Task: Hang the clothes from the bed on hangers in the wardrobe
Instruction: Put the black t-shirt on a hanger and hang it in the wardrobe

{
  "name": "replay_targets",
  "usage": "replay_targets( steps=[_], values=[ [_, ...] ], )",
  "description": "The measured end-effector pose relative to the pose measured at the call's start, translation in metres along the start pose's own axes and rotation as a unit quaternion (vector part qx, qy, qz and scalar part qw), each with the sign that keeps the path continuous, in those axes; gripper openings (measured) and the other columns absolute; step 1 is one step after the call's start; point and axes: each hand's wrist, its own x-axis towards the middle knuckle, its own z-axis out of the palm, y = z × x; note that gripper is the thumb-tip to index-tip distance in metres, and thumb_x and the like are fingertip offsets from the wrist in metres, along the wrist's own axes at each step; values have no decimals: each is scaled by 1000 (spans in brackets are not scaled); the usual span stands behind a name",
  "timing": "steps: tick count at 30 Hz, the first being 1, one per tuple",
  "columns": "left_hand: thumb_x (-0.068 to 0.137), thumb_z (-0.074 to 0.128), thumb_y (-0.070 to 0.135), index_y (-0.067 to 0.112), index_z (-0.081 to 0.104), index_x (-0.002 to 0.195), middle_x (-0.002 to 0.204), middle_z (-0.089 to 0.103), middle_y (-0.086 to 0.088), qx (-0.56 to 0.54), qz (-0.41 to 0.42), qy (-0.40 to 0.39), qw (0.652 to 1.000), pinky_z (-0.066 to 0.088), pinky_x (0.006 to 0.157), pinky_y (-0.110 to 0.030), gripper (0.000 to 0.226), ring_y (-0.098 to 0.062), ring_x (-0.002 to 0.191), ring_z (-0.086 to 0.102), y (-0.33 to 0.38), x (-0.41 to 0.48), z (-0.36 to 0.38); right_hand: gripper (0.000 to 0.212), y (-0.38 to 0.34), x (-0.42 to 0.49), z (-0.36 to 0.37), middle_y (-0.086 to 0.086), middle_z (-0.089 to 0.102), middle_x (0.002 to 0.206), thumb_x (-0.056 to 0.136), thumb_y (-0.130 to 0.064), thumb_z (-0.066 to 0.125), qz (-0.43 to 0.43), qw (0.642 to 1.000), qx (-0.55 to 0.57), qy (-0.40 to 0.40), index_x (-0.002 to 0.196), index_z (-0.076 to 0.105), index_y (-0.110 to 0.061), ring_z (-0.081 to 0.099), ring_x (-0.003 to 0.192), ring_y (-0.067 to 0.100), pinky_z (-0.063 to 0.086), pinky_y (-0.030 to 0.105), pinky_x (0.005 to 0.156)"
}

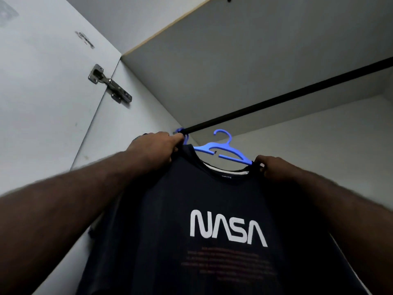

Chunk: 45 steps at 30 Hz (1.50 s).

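Note:
A dark navy T-shirt (212, 209) with white NASA lettering hangs in front of me on a blue plastic hanger (221, 152). The hanger's hook sits below the black wardrobe rail (287, 96) and does not touch it. My left hand (155, 147) grips the shirt's left shoulder, close under the rail's left end. My right hand (274, 169) pinches the right shoulder at the hanger's tip. A second blue hook (180, 132) is on the rail just beyond my left hand.
The open white wardrobe door (42, 92) with its metal hinge (110, 84) stands at the left. A white shelf board (234, 50) runs overhead above the rail. The wardrobe's pale back wall (319, 150) lies behind the shirt.

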Motion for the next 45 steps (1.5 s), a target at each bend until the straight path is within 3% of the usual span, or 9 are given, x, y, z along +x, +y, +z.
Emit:
replay_targets(
  steps=[8,14,18,20,27,33,40,45],
  values=[
    [99,41,26,24,43,119,89,45,-3,71,13,9,997,42,71,-37,21,-24,80,49,-20,32,39,26,-3,54,71,13,59,127,101,-16,47,-12,999,41,11,125,56,-11,49,96,21,34,26,79],
    [99,45,24,21,50,119,90,47,-3,74,25,-2,997,45,73,-37,21,-26,85,53,-23,56,53,29,-6,90,108,14,58,130,100,-14,46,-12,998,61,13,128,53,-9,54,112,28,33,25,78],
    [99,47,26,26,51,124,93,48,-3,76,15,-13,997,49,78,-39,26,-26,90,55,-24,80,58,34,-3,107,124,13,62,124,98,-15,48,-5,996,84,20,132,51,-14,57,109,27,41,29,81],
    [98,48,26,27,52,124,97,49,-4,85,9,-16,996,50,79,-39,26,-27,90,56,-20,89,63,41,3,112,132,12,63,124,96,-14,48,7,994,107,36,137,47,-16,57,114,29,46,34,91],
    [99,49,25,27,51,127,110,55,-11,111,-10,-25,993,51,82,-41,28,-30,95,58,-18,103,74,53,-10,109,151,15,48,145,104,-42,37,-4,986,151,68,151,30,-18,46,131,33,39,43,107],
    [98,50,27,23,57,116,110,58,-11,110,-48,-7,993,47,76,-35,20,-30,95,58,-29,112,80,56,-44,92,154,7,47,148,101,-47,40,-83,983,151,64,150,30,-23,45,133,29,36,48,109],
    [99,49,26,14,45,125,120,55,-17,113,-63,28,991,48,82,-42,29,-37,104,56,-31,124,71,58,-69,74,143,2,46,148,99,-52,43,-151,967,191,75,149,33,-24,45,133,22,37,40,109],
    [100,48,25,9,45,118,116,53,-21,119,-79,33,989,48,81,-43,25,-39,100,55,-40,117,62,61,-72,70,146,3,46,149,99,-52,42,-161,959,217,85,151,33,-22,45,134,19,35,30,106]
  ],
)
